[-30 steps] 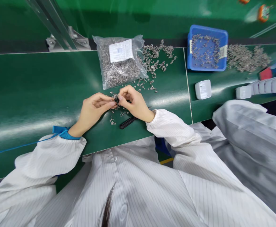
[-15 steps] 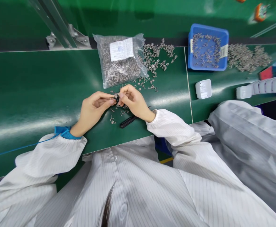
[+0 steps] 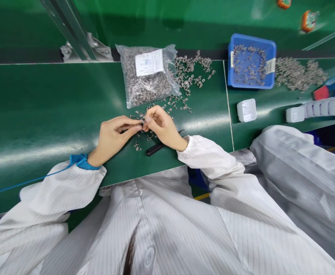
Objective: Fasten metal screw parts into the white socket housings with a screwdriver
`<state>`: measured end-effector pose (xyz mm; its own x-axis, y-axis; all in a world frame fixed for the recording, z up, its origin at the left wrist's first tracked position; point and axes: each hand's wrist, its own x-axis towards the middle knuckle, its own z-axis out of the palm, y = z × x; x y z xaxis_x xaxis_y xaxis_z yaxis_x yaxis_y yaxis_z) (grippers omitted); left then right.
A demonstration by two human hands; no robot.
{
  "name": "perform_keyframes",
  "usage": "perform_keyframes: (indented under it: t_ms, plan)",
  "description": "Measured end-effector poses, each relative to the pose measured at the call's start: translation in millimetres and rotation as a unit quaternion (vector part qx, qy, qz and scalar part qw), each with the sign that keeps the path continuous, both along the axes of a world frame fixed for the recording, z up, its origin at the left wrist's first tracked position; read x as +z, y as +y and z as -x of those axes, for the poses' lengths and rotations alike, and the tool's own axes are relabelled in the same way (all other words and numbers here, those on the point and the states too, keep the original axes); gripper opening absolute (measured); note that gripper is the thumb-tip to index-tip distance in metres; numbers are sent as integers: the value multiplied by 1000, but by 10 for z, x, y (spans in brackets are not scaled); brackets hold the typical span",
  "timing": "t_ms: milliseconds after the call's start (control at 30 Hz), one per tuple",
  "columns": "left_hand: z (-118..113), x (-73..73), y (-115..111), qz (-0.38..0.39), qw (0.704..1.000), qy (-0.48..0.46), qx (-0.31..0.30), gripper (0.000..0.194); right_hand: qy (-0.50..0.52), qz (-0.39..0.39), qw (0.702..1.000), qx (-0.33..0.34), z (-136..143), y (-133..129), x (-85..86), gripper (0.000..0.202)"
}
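Green worktop (image 3: 58,99), left hand (image 3: 111,137), right hand (image 3: 163,128), fingertips pinched together, small metal parts (image 3: 138,146) around them, contents unclear

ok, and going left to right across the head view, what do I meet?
Left hand → right hand → blue bin → heap of small metal parts.

Loose metal parts (image 3: 188,64) — silvery, scattered across tabletop (image 3: 55,99)

Factory workbench, green worktop (image 3: 41,99), heaps of small metal parts (image 3: 300,73) (hundreds, loosely piled), parts bin (image 3: 251,82), striped work coat (image 3: 156,221)
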<state>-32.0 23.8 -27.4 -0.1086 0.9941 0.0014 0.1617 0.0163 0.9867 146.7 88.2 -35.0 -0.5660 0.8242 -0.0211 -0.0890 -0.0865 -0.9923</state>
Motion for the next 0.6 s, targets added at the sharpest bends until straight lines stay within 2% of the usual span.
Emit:
perform_keyframes:
  t_ms: [200,433,600]
  plan:
    - [3,10,12,8,999,-36,-4,20,18,-15,1000,14,-53,39,88,40]
    - [7,23,29,2,1000,2,-4,21,-36,-169,983,56,-107,105,132,36]
    - [-2,9,37,-8,1000,-16,6,23,-84,-186,977,54,-100,112,126,29]
